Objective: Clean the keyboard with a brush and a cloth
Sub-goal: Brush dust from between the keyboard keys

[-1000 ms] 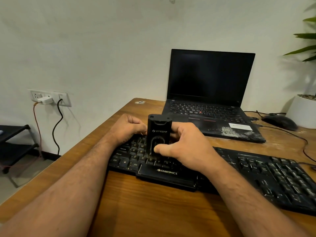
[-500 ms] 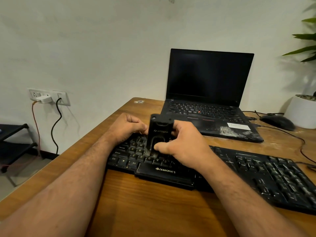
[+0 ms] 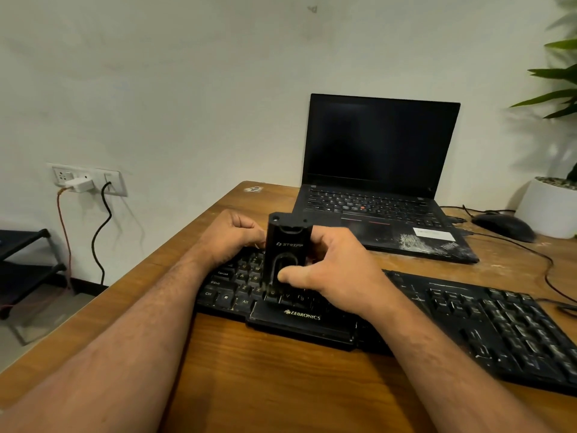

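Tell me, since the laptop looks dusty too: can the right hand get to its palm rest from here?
Probably yes. The right hand grips the brush on the keyboard, and the laptop lies just behind with nothing between.

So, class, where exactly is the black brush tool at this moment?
In the head view, the brush tool stands upright on the keyboard's left half, gripped by the right hand, beside the left hand.

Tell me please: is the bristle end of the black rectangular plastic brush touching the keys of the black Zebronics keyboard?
Touching. In the head view the black plastic brush, gripped by the right hand, stands upright with its lower end pressed on the black keyboard keys.
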Tool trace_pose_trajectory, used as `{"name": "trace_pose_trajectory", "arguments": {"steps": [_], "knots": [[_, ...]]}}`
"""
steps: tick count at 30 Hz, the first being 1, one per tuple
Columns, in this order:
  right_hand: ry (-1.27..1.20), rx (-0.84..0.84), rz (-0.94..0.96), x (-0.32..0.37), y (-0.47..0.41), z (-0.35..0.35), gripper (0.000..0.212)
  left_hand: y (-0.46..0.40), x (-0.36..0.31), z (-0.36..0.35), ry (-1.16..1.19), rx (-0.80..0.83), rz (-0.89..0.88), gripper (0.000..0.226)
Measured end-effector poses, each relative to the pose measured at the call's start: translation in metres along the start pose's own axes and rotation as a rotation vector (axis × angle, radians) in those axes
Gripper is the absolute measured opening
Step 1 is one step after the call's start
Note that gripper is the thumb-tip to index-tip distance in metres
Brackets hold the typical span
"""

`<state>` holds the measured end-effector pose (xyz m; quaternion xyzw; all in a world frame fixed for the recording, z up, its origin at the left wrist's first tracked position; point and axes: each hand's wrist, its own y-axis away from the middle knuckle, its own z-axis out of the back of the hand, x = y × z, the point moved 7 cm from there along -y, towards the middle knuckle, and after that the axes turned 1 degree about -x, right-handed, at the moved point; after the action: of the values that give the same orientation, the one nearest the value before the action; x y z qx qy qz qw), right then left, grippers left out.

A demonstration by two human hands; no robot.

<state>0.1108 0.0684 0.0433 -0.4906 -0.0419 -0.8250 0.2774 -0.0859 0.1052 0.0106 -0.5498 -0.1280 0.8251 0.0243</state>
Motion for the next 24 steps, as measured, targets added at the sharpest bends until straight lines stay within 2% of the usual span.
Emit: {"name": "trace_pose_trajectory", "arguments": {"steps": [1, 5, 9, 13, 15, 17, 18, 21, 24], "knots": [[0.012, -0.002, 0.0, -0.001, 0.0, -0.001, 0.04, 0.0, -0.001, 0.0, -0.004, 0.0, 0.006, 0.02], [0.086, -0.19, -0.026, -0.005, -0.008, 0.018, 0.042, 0.003, -0.002, 0.0, -0.018, -0.009, 0.032, 0.018], [0.085, -0.124, -0.015, -0.006, -0.006, 0.014, 0.04, 0.006, -0.004, 0.001, -0.048, -0.013, 0.052, 0.022], [0.117, -0.228, -0.019, -0.009, -0.008, 0.026, 0.039, 0.008, -0.011, 0.0, -0.137, -0.002, 0.036, 0.012], [0.061, -0.165, -0.007, -0.009, -0.007, 0.025, 0.039, 0.009, -0.02, -0.003, -0.267, 0.002, -0.003, 0.009], [0.049, -0.085, 0.001, -0.008, -0.005, 0.017, 0.039, 0.009, -0.027, -0.008, -0.368, 0.02, -0.036, 0.016], [0.073, -0.097, 0.002, -0.009, -0.006, 0.016, 0.039, 0.009, -0.028, -0.009, -0.387, 0.028, -0.04, 0.019], [0.125, -0.215, -0.009, -0.011, -0.013, 0.024, 0.039, 0.009, -0.026, -0.009, -0.358, 0.032, -0.028, 0.017], [0.09, -0.168, -0.004, -0.012, -0.013, 0.024, 0.04, 0.008, -0.025, -0.01, -0.339, 0.043, -0.033, 0.028]]}}
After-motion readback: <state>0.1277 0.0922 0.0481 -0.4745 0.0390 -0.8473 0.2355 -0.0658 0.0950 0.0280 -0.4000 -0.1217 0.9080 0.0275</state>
